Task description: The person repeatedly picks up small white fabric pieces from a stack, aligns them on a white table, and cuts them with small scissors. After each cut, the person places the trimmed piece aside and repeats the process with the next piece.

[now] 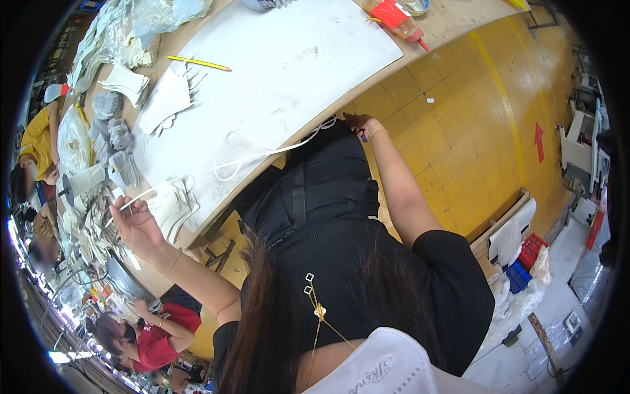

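A long, narrow white strip (244, 158) runs loosely from my left hand across the table to its near edge, with a loop in the middle. My left hand (136, 226) pinches one end of it, palm turned up, over the left part of the table. Past the table edge, beside my lap, is my right hand (359, 125) with its fingers curled. Something small and dark blue shows at those fingers, too small to name. The strip's far coils lie close to this hand; whether it touches them I cannot tell.
On the table (295, 79) lie a yellow pencil (199, 63), stacks of pale cut pieces (167, 102) and a white spool (85, 180). A red-tipped bottle (400, 20) stands at the far edge. A person in red (167, 335) works at lower left; crates (525, 262) stand right.
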